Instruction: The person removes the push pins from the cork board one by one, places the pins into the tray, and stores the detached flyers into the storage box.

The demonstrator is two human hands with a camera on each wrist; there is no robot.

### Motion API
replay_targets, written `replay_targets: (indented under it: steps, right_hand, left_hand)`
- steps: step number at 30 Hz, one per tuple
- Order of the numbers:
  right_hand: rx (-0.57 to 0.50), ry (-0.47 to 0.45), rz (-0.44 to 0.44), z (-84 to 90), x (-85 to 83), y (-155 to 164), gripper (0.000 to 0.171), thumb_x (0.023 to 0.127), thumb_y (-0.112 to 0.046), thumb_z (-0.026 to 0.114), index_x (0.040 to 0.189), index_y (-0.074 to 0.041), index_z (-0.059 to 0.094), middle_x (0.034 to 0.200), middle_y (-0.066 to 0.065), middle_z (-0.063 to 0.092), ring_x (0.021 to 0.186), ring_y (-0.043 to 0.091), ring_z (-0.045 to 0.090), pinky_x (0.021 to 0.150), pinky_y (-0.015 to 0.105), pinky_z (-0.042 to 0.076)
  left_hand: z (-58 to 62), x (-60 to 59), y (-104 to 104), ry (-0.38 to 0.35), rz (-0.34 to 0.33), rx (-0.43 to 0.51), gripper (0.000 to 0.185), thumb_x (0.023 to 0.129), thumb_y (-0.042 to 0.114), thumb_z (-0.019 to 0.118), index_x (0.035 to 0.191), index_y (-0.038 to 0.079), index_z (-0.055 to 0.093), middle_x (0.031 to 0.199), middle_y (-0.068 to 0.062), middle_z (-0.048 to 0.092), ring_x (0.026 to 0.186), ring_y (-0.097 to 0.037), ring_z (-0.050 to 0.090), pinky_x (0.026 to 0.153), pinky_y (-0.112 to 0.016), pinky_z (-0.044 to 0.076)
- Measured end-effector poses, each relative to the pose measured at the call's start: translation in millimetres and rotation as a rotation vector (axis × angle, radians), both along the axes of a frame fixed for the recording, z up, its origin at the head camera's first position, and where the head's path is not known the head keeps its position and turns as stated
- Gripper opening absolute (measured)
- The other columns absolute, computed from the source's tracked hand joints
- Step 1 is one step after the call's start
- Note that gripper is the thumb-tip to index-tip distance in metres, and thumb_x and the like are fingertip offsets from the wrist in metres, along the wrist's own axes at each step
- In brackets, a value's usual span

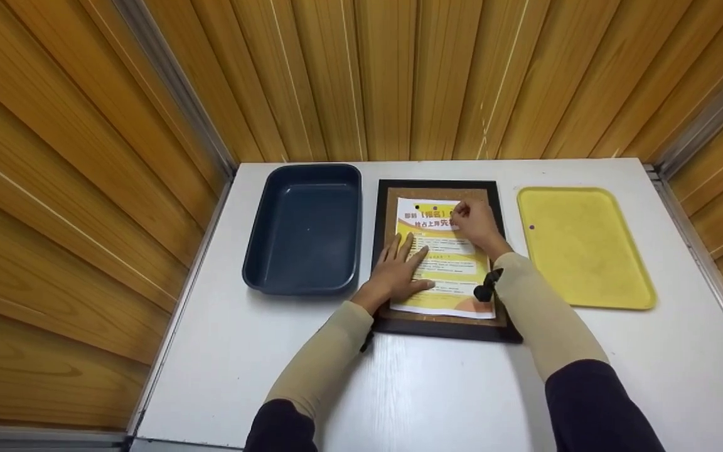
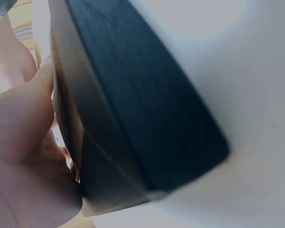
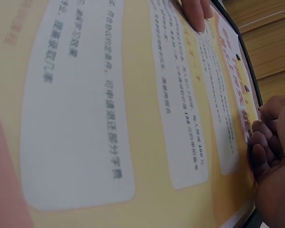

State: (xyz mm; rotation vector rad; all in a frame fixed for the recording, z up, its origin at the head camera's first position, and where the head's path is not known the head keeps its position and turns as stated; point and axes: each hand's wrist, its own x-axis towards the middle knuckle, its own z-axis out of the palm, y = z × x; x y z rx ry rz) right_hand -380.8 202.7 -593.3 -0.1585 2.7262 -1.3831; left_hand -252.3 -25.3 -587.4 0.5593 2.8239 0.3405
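Observation:
A printed paper poster (image 1: 443, 251) in yellow and white lies on a framed cork board (image 1: 393, 204) with a black frame. Two small pushpins stand along its top edge, a black pushpin (image 1: 417, 207) and a purple pushpin (image 1: 435, 208). My left hand (image 1: 396, 273) rests spread on the poster's left side, its fingers straight. At the poster's top right corner, my right hand (image 1: 477, 223) has curled fingers, and thumb and forefinger pinch a small dark pushpin (image 3: 260, 109), mostly hidden by the fingertips.
Left of the board stands a deep dark blue tray (image 1: 355, 251). On the right lies a shallow yellow tray (image 1: 587, 251) with one purple pushpin (image 1: 531, 227) near its left edge. All sit on a white table (image 1: 424, 389), enclosed by wood-patterned walls (image 1: 386, 81).

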Motion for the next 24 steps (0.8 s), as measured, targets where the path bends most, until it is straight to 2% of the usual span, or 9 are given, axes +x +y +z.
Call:
replay_targets:
  steps: [5, 9, 17, 24]
  right_hand:
    - [0.011, 0.085, 0.063, 2.9, 12.2, 9.7, 0.01, 0.103, -0.014, 0.062, 0.103, -0.004, 0.066, 0.1, 0.012, 0.067, 0.089, 0.025, 0.059, 0.08, 0.038, 0.046]
    - [-0.001, 0.131, 0.092, 4.2, 23.0, 25.0, 0.012, 0.102, -0.012, 0.063, 0.103, 0.0, 0.067, 0.095, 0.012, 0.065, 0.085, 0.023, 0.057, 0.076, 0.034, 0.046]
    - [0.004, 0.177, 0.025, 13.4, 31.7, 78.0, 0.014, 0.1, -0.01, 0.065, 0.102, 0.004, 0.067, 0.094, 0.013, 0.064, 0.085, 0.021, 0.055, 0.07, 0.022, 0.044]
    - [-0.02, 0.144, -0.063, 5.5, 40.1, 124.2, 0.016, 0.102, -0.011, 0.065, 0.103, 0.005, 0.068, 0.094, 0.012, 0.063, 0.083, 0.017, 0.054, 0.068, 0.017, 0.043]
  left_hand:
    - [-3.3, 0.4, 0.5, 0.001, 0.002, -0.018, 0.085, 0.102, 0.072, 0.048, 0.171, 0.03, 0.022, 0.179, -0.011, 0.001, 0.163, -0.036, -0.005, 0.131, -0.05, 0.006]
    - [-4.9, 1.8, -1.1, -0.002, -0.007, -0.027, 0.085, 0.103, 0.072, 0.046, 0.172, 0.03, 0.021, 0.179, -0.011, 0.0, 0.163, -0.037, -0.006, 0.13, -0.051, 0.005]
    - [-0.4, -0.2, -2.8, 0.027, -0.014, 0.007, 0.084, 0.103, 0.069, 0.05, 0.171, 0.027, 0.023, 0.178, -0.014, 0.001, 0.163, -0.038, -0.005, 0.13, -0.053, 0.006]
    - [-0.7, 1.2, -1.2, 0.015, -0.024, 0.03, 0.084, 0.103, 0.068, 0.051, 0.171, 0.025, 0.024, 0.178, -0.015, 0.002, 0.163, -0.039, -0.004, 0.13, -0.054, 0.006]
